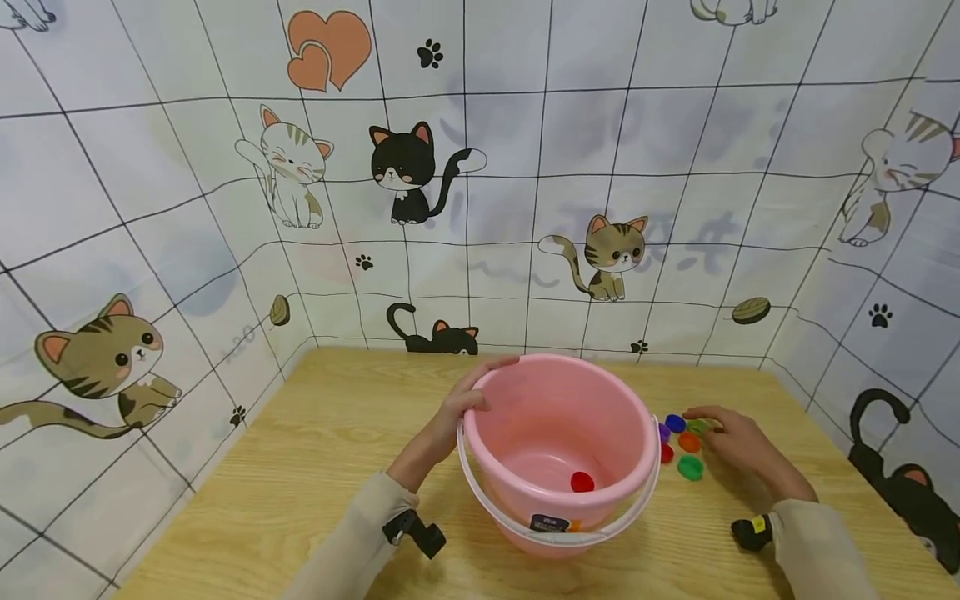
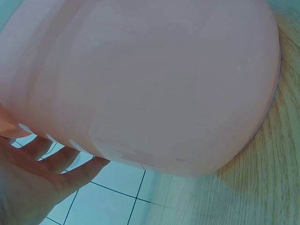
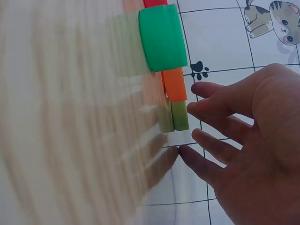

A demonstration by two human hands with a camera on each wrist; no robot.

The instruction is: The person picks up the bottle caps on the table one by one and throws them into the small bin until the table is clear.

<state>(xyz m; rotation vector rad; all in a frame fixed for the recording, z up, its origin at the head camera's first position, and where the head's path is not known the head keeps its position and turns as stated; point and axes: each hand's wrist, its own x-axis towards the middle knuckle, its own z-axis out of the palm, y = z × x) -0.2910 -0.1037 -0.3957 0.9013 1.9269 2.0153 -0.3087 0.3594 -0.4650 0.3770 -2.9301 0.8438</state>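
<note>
A pink bucket (image 1: 558, 408) stands upright on the wooden table, its white handle (image 1: 555, 537) lowered toward the front. My left hand (image 1: 454, 410) grips the bucket's left rim, thumb over the edge and fingers against the outer wall. Inside, on the bottom, lies a red disc (image 1: 582, 482). To the right of the bucket, my right hand (image 1: 741, 443) hovers by a light green disc (image 3: 180, 116), fingers loosely bent and apart from it. Beside that disc lie an orange disc (image 1: 689, 442), a green disc (image 1: 690, 467), a blue disc (image 1: 676, 423), a purple disc (image 1: 664, 432) and another red disc (image 1: 667, 453).
The wooden table (image 1: 300, 475) meets walls covered in a white grid sheet (image 1: 502, 208) printed with cats on the back and both sides. A black wrist camera (image 1: 414, 533) is strapped to the left sleeve, and another camera (image 1: 752, 533) to the right.
</note>
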